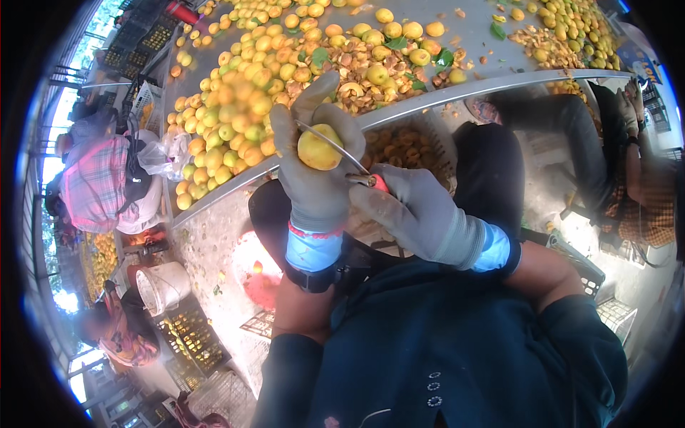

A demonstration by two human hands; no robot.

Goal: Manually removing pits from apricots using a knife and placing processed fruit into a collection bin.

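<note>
My left hand (316, 182), in a grey glove, is raised over the table's front edge and holds a yellow apricot-like fruit (316, 150) in its palm and fingers. In my right hand (412, 214), also gloved in grey, is a knife with a red handle (380, 183); its thin metal blade (345, 152) lies across the fruit. A short metal tube-like part (361, 180) shows beside the handle. Behind my hands, whole yellow fruits (214, 139) are heaped on the metal table, next to a pile of brown pits and pieces (356, 75).
The table's metal rim (428, 98) runs in front of me. A crate of halved fruit (409, 147) stands below it, by my knees. Co-workers sit at left (101, 182) and right (642, 198). A white bucket (163, 289) and crates (192, 337) stand at lower left.
</note>
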